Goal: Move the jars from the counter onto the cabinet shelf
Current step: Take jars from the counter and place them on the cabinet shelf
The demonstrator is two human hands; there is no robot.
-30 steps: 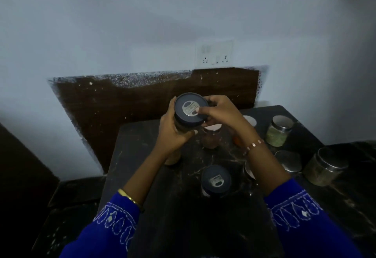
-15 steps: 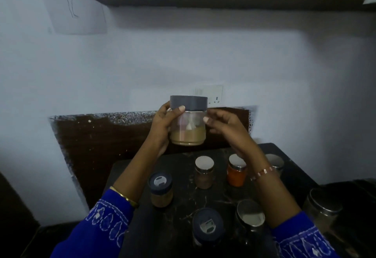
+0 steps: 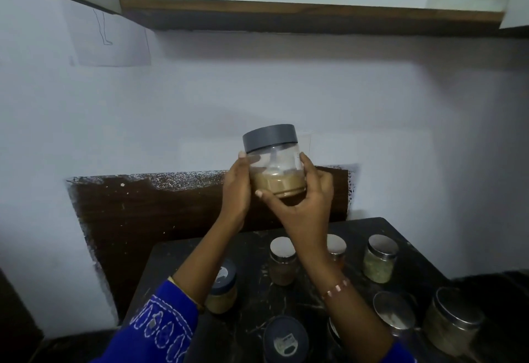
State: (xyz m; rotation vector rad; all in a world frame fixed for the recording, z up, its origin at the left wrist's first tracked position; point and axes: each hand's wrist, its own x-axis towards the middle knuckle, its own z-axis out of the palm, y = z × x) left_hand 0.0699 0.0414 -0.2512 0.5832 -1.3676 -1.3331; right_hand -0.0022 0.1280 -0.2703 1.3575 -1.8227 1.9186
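A: What takes up most of the frame?

B: A pale wall, with the brown wooden underside of the cabinet shelf (image 3: 286, 16) running across the top. Along the bottom sits the dark marbled stone counter (image 3: 257, 302).

A: And the person?

B: Two arms in blue embroidered sleeves (image 3: 163, 331) rise from the bottom edge to the centre. Between them is the clear round jar with a grey screw lid (image 3: 273, 162), about a third full of tan powder, upright and tipped slightly, well above the counter and well below the shelf.

A: How is it gripped?

B: The left hand (image 3: 237, 188) presses its palm and thumb against the jar's left side; the right hand (image 3: 303, 202) cups the base and right side, fingers curled round the glass.

A: What is on the counter?

B: Lower right, glass jars with steel lids, one holding green flakes (image 3: 379, 259). Centre, a white-lidded jar of brown powder (image 3: 282, 259). Lower centre, a dark-lidded jar with a label (image 3: 286, 339).
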